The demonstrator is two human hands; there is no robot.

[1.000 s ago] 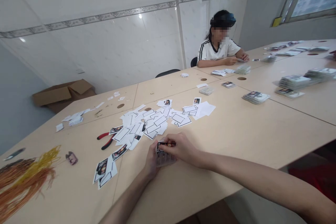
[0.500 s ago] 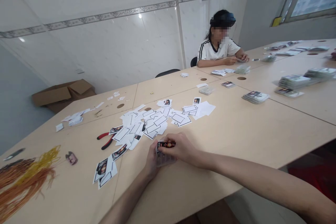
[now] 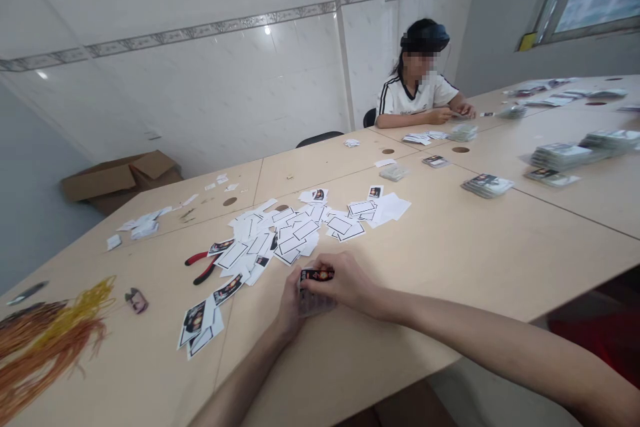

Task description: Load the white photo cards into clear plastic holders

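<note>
Near the table's front edge, my left hand [image 3: 291, 303] grips the left side of a small clear plastic case [image 3: 316, 305]. My right hand [image 3: 340, 283] pinches a dark printed card [image 3: 311, 275] at the top of the case, thumb across its front. The card lies against the case; how far it sits inside cannot be told. Just beyond both hands spreads a loose pile of white cards with black outlines [image 3: 300, 230], some showing dark printed pictures. Red-handled pliers [image 3: 204, 269] lie at the pile's left edge.
Orange and yellow cords [image 3: 65, 333] lie at the left, beside a small pinkish object [image 3: 137, 301]. Stacks of cased cards [image 3: 487, 185] stand on the right. Across the table [image 3: 400, 240] sits a person [image 3: 417, 93] handling small items. A cardboard box [image 3: 120, 177] is behind the far-left edge.
</note>
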